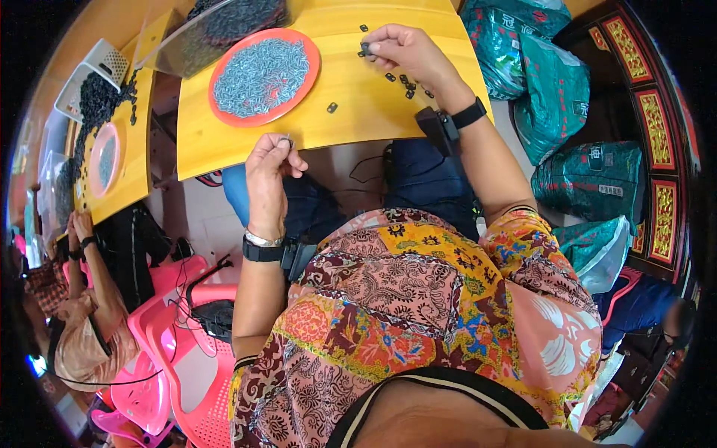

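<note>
At the table's near edge, my left hand (270, 166) pinches a small dark piece (287, 142) between thumb and forefinger. A thin metallic bit, perhaps a screw, shows at its tip. Farther right, over the tabletop, my right hand (407, 54) has thumb and fingers closed on a small black plastic part (365, 49). Several like parts lie by it, among them one black part (390, 77) below the fingers and another black part (331, 107) nearer the middle. Between my hands and the far left corner sits an orange-red plate (314, 73) heaped with small silver screws (258, 75).
A clear bin (175, 54) of black parts stands behind the plate on the yellow table (366, 123). Green sacks (553, 97) crowd the right side. At left, another person's hands (81, 225) are at a second table, near pink chairs (198, 373).
</note>
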Demonstrator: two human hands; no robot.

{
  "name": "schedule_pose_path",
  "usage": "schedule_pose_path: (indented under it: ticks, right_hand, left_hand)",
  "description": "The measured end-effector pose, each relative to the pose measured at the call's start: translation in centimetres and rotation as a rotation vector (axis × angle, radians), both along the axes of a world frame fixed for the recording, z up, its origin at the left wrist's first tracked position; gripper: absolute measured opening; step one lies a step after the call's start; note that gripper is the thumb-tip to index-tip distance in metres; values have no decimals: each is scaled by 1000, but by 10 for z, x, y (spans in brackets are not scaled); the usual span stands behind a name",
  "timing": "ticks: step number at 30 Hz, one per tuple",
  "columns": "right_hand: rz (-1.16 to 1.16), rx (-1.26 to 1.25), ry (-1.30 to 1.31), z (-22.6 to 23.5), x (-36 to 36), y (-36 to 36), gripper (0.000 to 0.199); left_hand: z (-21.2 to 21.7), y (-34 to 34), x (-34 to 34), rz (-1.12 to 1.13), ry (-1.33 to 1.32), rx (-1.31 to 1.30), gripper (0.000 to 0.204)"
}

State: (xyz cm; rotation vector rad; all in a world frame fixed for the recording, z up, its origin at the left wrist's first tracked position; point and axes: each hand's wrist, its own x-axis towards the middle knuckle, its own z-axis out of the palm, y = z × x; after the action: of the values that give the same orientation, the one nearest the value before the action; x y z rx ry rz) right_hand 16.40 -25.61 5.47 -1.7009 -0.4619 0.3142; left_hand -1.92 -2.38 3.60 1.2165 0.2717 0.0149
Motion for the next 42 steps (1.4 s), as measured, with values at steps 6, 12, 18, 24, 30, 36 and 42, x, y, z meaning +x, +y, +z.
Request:
schedule_pose_path:
  ticks: [6, 12, 18, 24, 30, 36, 42]
  right_hand:
    - [127, 195, 168, 15, -38, 15, 24]
    - [235, 197, 132, 16, -49, 23, 27]
    - [238, 135, 25, 15, -61, 33, 24]
    - [271, -64, -293, 17, -85, 51, 26]
    - [285, -54, -291, 17, -100, 67, 25]
    - [395, 313, 135, 2, -97, 71, 22]
    - [374, 283, 212, 0, -100, 73, 25]
  left_hand:
    - [-1, -11, 2, -37, 30, -4, 12]
    - [1, -14, 5, -65, 48, 18, 13]
    - [14, -10, 9, -75, 7, -2, 12]
    - [18, -15, 9, -114, -108, -198, 14]
    - [3, -5, 7, -131, -170, -332, 16]
    - [5, -1, 7, -125, -196, -355, 16]
    - [4, -1, 3, -140, -196, -350, 16]
